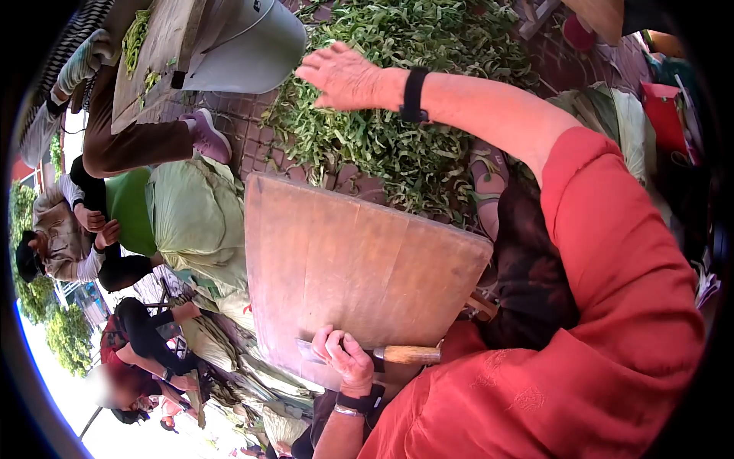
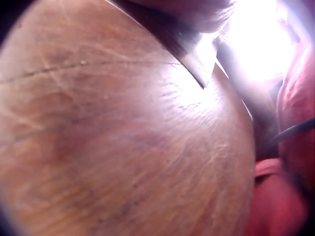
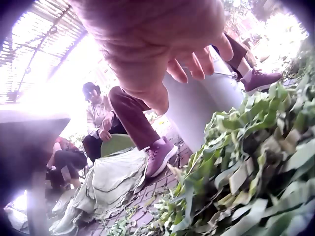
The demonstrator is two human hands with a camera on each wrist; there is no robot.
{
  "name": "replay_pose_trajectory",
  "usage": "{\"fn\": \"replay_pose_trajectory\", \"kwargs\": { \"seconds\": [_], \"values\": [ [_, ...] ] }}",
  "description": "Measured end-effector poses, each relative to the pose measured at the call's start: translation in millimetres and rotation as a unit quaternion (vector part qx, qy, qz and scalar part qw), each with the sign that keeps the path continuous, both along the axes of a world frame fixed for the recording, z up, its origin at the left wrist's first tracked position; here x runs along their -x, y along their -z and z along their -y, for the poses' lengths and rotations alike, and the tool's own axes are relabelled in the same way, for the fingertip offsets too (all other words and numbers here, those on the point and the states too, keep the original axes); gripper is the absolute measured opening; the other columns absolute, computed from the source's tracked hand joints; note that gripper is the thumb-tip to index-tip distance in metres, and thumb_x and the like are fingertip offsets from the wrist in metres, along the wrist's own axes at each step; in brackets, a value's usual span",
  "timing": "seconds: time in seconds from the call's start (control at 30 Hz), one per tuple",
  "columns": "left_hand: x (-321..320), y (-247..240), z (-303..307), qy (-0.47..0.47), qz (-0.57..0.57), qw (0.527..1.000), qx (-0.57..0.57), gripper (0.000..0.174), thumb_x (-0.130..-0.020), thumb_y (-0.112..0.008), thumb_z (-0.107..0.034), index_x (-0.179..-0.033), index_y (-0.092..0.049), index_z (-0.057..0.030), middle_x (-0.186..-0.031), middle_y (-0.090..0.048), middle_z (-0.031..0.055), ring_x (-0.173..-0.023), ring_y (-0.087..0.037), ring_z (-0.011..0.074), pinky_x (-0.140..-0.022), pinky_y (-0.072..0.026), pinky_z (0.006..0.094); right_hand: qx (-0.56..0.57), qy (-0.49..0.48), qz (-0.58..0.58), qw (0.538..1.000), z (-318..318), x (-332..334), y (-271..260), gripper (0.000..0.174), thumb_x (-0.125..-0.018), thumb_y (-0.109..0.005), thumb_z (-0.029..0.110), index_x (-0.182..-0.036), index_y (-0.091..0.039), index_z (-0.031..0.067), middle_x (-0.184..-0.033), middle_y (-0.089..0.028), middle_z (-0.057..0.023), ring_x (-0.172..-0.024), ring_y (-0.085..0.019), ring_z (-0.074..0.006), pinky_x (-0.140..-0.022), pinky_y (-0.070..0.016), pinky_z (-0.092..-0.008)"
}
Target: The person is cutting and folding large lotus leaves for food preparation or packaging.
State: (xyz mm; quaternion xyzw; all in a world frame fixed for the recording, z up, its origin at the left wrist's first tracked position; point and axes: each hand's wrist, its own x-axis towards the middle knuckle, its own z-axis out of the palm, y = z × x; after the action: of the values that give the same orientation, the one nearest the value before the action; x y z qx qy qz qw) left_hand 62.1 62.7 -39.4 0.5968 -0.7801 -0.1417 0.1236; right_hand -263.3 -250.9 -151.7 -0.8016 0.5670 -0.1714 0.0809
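Note:
My left hand (image 1: 348, 363) is at the lower edge of the wooden board (image 1: 352, 260), its fingers curled round the blade of a knife (image 1: 413, 354). The knife's wooden handle points toward my red shirt. In the left wrist view the metal blade (image 2: 189, 51) slants close over the scratched board, and part of the hand shows above it. My right hand (image 1: 340, 76) reaches out over a large heap of cut green leaf strips (image 1: 382, 145). Its fingers are spread, with nothing in them; in the right wrist view the palm (image 3: 147, 49) shows above the heap.
A pale bucket (image 1: 252, 53) stands beside the heap, next to a wooden bench (image 1: 153, 61). Large flat leaves (image 1: 199, 206) lie piled along the board's left side. Several people sit nearby, and a purple shoe (image 1: 206, 136) rests on the brick paving.

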Motion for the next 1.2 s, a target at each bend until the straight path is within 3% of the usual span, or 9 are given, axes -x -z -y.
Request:
{"fn": "replay_pose_trajectory", "kwargs": {
  "seconds": [0.13, 0.27, 0.33, 0.6, 0.77, 0.93, 1.07, 1.13, 1.2],
  "values": [
    [0, -1, -1, -0.007, 0.006, 1.0, -0.01, 0.011, -0.087, -0.048, -0.008, -0.096, -0.048, -0.0015, -0.112, -0.046, 0.0178, -0.104, -0.042, 0.0317, -0.093, -0.0335, 0.0442, 0.021, -0.098, -0.04, 0.994, 7, -61, 64, 0.05, -0.073, -0.072, 0.037, -0.109, -0.054, 0.0081, -0.107, -0.053, -0.0072, -0.108, -0.049, -0.0239, -0.088, -0.0377, -0.0461],
    [-3, -1, -2, -0.001, 0.009, 1.0, -0.011, 0.01, -0.088, -0.048, -0.007, -0.096, -0.048, -0.0015, -0.111, -0.046, 0.0179, -0.104, -0.042, 0.0319, -0.093, -0.0338, 0.0444, -0.073, -0.036, -0.115, 0.99, 19, -62, 78, 0.074, -0.068, -0.074, 0.043, -0.126, -0.048, 0.0055, -0.126, -0.047, -0.017, -0.119, -0.043, -0.0349, -0.095, -0.0343, -0.0526],
    [-4, 0, -2, 0.001, -0.001, 1.0, -0.008, 0.01, -0.088, -0.049, -0.006, -0.097, -0.049, -0.0016, -0.111, -0.046, 0.018, -0.103, -0.043, 0.0323, -0.092, -0.0346, 0.0445, -0.097, -0.021, -0.099, 0.99, 16, -60, 103, 0.069, -0.059, -0.078, 0.05, -0.112, -0.06, 0.01, -0.113, -0.055, -0.014, -0.11, -0.049, -0.0318, -0.093, -0.0389, -0.0428],
    [-3, -1, -1, 0.002, -0.008, 1.0, 0.004, 0.01, -0.088, -0.049, -0.008, -0.096, -0.049, -0.0016, -0.11, -0.047, 0.0176, -0.102, -0.044, 0.0323, -0.091, -0.0353, 0.0443, -0.088, -0.246, -0.319, 0.911, -71, -78, 120, 0.057, -0.067, -0.072, 0.048, -0.104, -0.063, 0.0066, -0.119, -0.053, -0.0163, -0.118, -0.043, -0.0296, -0.096, -0.0349, -0.0437],
    [-2, 2, -1, -0.006, -0.008, 1.0, 0.005, 0.01, -0.089, -0.048, -0.009, -0.095, -0.049, -0.0018, -0.111, -0.047, 0.0177, -0.103, -0.043, 0.0318, -0.091, -0.035, 0.0437, -0.011, -0.155, -0.164, 0.974, -51, -48, 114, 0.012, -0.076, -0.058, 0.015, -0.085, -0.065, 0.0098, -0.092, -0.062, -0.0075, -0.095, -0.057, -0.0237, -0.081, -0.0445, -0.0361],
    [-4, 2, -3, -0.008, 0.0, 1.0, 0.01, 0.01, -0.088, -0.047, -0.009, -0.096, -0.049, -0.002, -0.113, -0.046, 0.018, -0.103, -0.043, 0.0317, -0.092, -0.0344, 0.0437, -0.108, 0.013, 0.165, 0.98, -11, -12, 21, 0.022, -0.069, -0.057, 0.009, -0.09, -0.055, 0.0058, -0.088, -0.059, -0.0141, -0.09, -0.056, -0.0325, -0.077, -0.0457, -0.0432],
    [1, -1, -2, -0.009, 0.005, 1.0, 0.004, 0.011, -0.088, -0.047, -0.008, -0.097, -0.048, -0.0021, -0.112, -0.046, 0.0183, -0.103, -0.043, 0.0323, -0.092, -0.0341, 0.045, -0.085, 0.089, 0.338, 0.933, -7, 50, -42, 0.026, -0.071, -0.066, 0.017, -0.092, -0.055, 0.0054, -0.072, -0.053, -0.0067, -0.065, -0.052, -0.0154, -0.062, -0.0449, -0.0316],
    [3, -1, -2, -0.013, -0.001, 1.0, 0.009, 0.011, -0.088, -0.048, -0.008, -0.097, -0.049, -0.0027, -0.111, -0.047, 0.0185, -0.102, -0.044, 0.0329, -0.09, -0.0343, 0.0467, -0.042, 0.058, 0.372, 0.925, -6, 89, -50, 0.03, -0.073, -0.068, 0.02, -0.095, -0.057, 0.0027, -0.077, -0.057, -0.0064, -0.072, -0.054, -0.0156, -0.069, -0.0451, -0.0307],
    [4, 0, -1, -0.008, -0.004, 1.0, 0.014, 0.01, -0.089, -0.048, -0.008, -0.097, -0.049, -0.0025, -0.111, -0.047, 0.0186, -0.102, -0.044, 0.0327, -0.091, -0.0342, 0.0466, -0.057, 0.116, 0.272, 0.954, -17, 121, -40, 0.049, -0.078, -0.069, 0.031, -0.117, -0.054, 0.0049, -0.108, -0.059, -0.0127, -0.1, -0.057, -0.0245, -0.088, -0.0449, -0.0352]
  ]
}}
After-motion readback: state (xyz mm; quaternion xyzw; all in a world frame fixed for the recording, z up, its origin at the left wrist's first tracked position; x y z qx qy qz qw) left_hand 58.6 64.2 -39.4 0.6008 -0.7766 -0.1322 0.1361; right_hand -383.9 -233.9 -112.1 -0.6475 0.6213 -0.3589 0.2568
